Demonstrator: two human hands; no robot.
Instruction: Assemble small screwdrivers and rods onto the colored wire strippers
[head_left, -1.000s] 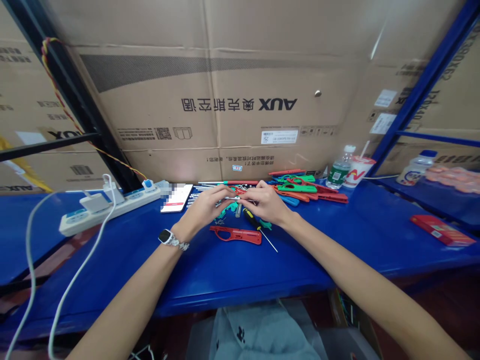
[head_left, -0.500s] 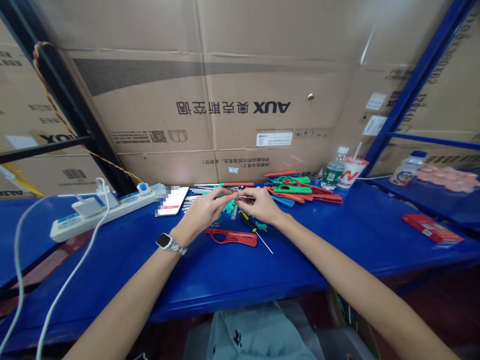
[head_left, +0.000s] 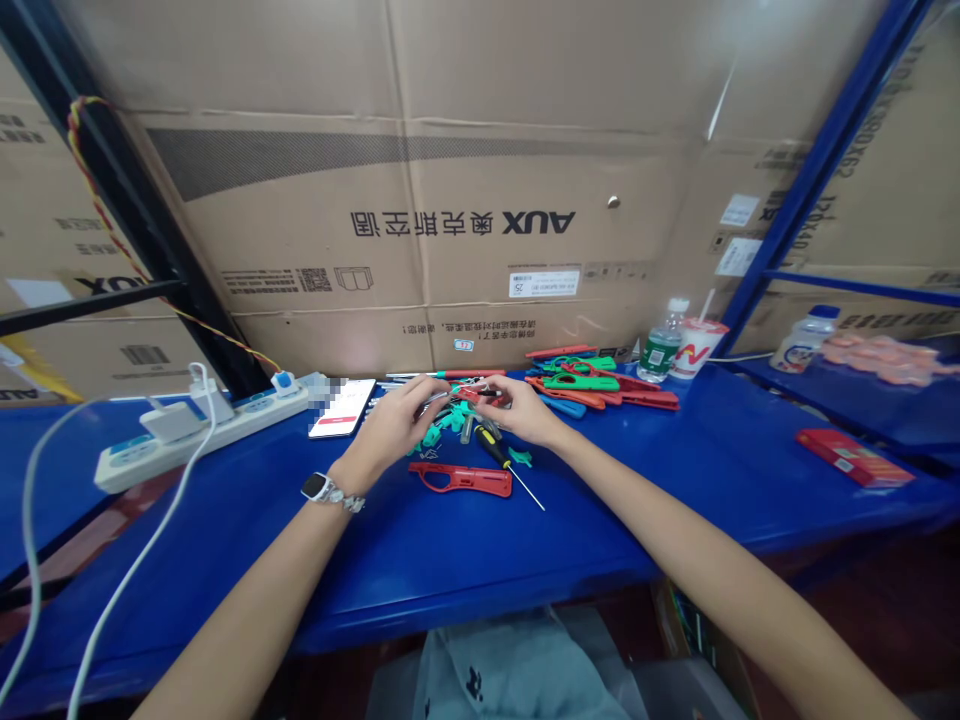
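Observation:
My left hand (head_left: 405,415) is closed, thumb and fingers pinching a thin silvery piece (head_left: 438,398) whose kind I cannot make out. Close beside it, my right hand (head_left: 523,410) pinches a small dark piece (head_left: 491,393), partly covered by the fingers. Small red parts show between the hands, too small to name. Beneath lie several small green plastic parts (head_left: 433,435). A yellow-and-black screwdriver (head_left: 493,449) rests below the right hand, its shaft pointing toward me. Nearer to me is a red gun-shaped plastic shell half (head_left: 469,480), lying flat.
Red, green, orange and blue plastic shells (head_left: 577,382) are piled at the right rear. Further right stand a bottle (head_left: 660,345) and a cup (head_left: 699,348). A phone (head_left: 345,408) and a power strip (head_left: 259,412) lie left. A large cardboard sheet (head_left: 315,170) backs the blue table (head_left: 600,540).
My hands have drawn slightly apart, the left one moving left. The pieces in them now show more clearly. The view has shifted a little.

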